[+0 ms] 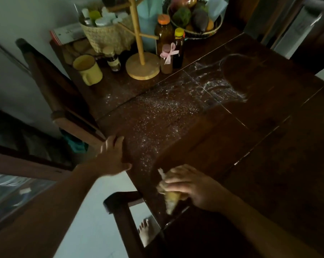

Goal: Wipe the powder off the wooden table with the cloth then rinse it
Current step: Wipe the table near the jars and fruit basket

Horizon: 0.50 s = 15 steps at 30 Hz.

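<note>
My right hand [191, 189] grips the one cloth [171, 199] at the near edge of the table [250, 136], fingers curled over its top. The cloth is yellowish and bunched. Its long axis runs from the table surface down towards the edge nearest me, with the lower end trailing past my palm. It is blurred, so I cannot make out its folds or how much powder it carries, and my hand hides most of it.

My left hand [113, 157] lies at the table's left edge, fingers loosely straight and thumb spread, holding nothing.

The powder [157, 116] lies as one speckled band from near my hands up towards the far right, ending in white smears beside a dark patch.

At the far side stand one yellow mug [88, 69], one wooden stand [141, 53] and two brown bottles [164, 34], the rest dim. One fruit bowl [216, 27] is cut off at the top.
</note>
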Available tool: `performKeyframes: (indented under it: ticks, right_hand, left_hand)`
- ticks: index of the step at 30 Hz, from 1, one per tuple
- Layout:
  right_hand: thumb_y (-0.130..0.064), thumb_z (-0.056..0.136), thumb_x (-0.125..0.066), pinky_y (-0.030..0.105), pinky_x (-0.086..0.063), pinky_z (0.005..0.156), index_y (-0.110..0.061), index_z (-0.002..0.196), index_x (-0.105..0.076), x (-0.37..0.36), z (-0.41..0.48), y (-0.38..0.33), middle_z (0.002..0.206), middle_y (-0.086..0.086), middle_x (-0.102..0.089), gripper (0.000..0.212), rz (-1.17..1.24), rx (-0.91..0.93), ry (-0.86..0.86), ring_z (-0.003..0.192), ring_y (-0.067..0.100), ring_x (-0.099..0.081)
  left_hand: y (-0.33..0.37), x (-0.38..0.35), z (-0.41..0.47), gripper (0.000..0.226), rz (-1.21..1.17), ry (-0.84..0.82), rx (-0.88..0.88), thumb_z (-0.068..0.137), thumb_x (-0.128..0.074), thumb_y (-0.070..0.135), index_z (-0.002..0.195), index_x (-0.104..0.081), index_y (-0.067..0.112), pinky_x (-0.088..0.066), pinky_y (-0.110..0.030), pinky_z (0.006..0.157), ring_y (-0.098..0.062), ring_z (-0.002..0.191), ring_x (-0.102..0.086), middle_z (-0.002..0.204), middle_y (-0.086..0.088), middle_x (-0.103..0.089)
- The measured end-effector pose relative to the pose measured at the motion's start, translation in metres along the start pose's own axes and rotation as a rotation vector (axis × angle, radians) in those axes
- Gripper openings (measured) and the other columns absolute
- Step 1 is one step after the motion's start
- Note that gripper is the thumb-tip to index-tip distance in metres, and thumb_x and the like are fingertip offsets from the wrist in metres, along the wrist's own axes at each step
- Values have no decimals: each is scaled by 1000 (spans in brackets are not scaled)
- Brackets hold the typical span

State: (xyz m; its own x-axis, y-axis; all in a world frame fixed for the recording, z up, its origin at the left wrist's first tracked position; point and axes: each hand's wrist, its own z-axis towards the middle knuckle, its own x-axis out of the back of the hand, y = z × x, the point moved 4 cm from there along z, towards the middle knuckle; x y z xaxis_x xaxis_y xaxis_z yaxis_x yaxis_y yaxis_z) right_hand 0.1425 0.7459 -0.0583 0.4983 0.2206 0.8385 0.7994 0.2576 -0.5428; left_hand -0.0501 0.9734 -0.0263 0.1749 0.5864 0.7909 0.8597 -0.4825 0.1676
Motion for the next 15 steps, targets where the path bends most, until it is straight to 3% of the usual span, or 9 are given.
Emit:
performKeyframes:
  ticks: [2, 5, 7, 10, 13, 15]
  right_hand:
    - [-1, 85, -45, 41, -8, 123, -43, 142, -47, 22, -21, 31, 151, -24, -40, 70, -3, -166, 56, 149, 0, -16]
    - [14, 80, -56, 55, -29, 117, -34, 140, -52, 44, -11, 56, 147, -15, -48, 76, 42, -520, 385, 143, 4, -24]
    - [15, 74, -60, 57, -36, 112, -24, 143, -49, 38, 29, 37, 146, -6, -50, 80, 5, -638, 554, 140, 10, -28]
    - [11, 78, -60, 47, -31, 115, -33, 144, -44, 17, 94, -13, 148, -10, -44, 81, 95, -556, 491, 141, 13, -30]
    - [7, 85, -59, 36, -11, 125, -41, 148, -35, -6, 102, -50, 157, -19, -30, 83, 147, -211, 138, 149, 7, -14]
    - [2, 85, -64, 36, -7, 125, -39, 146, -40, -3, 74, -43, 157, -20, -33, 77, 83, -44, 37, 151, 5, -15]
  left_hand:
    - [-5, -18, -1, 106, -53, 89, -15, 85, -67, 50, 155, 6, 18, -18, -57, 117, -42, 146, -1, 160, -11, 11]
    - [-5, -24, -2, 103, -124, 172, -37, 86, -69, 41, 155, 4, 16, -18, -56, 118, -39, 147, 0, 161, -7, 10]
    - [-10, -24, -1, 107, -148, 166, -54, 85, -70, 43, 155, 6, 15, -19, -55, 118, -38, 146, -1, 160, -6, 10]
    - [-21, -20, -2, 113, -162, 194, -113, 78, -71, 55, 156, -1, 14, -27, -55, 113, -38, 143, -13, 159, -9, -1]
    - [-23, -17, -4, 115, -179, 209, -149, 74, -72, 58, 156, -6, 13, -31, -56, 112, -38, 141, -16, 158, -9, -4]
    - [-22, -18, -3, 114, -202, 190, -158, 77, -70, 57, 156, -1, 13, -27, -54, 114, -37, 142, -11, 159, -7, 2]
